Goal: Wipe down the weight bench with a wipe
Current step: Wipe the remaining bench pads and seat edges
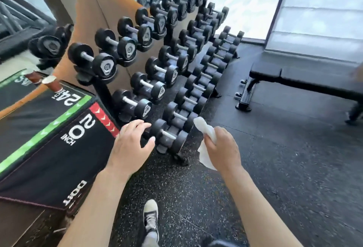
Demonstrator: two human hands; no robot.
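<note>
You had the wipe [206, 136] bunched up in your right hand [222, 148], fingers curled round its middle so one crumpled end stuck up past your knuckles and the loose end hung below your palm, which looked like a sensible carry grip, keeping the sheet off the floor and ready to flatten once you reached the pad. Your left hand [129, 144] held nothing; its fingers were relaxed and slightly spread, hovering in front of the lowest dumbbell [167, 134], and whether it touched anything I could not tell. The weight bench [300, 77] sat well apart from you, off to the right by the bright window panel [318, 11], its black pad untouched by the wipe, so by my reading the wiping itself had not begun and you were only on the approach. The dumbbell rack [157, 54] ran away from you on the left, its lower tier jutting out toward your path, and the plyo box [49, 138] marked 20 inch crowded your left side with a paper cup [52, 83] on top. Your shoe [150, 219] was planted on the speckled rubber floor [284, 168], and the way rightward to the bench looked open, provided you swung wide of the rack's foot.
</note>
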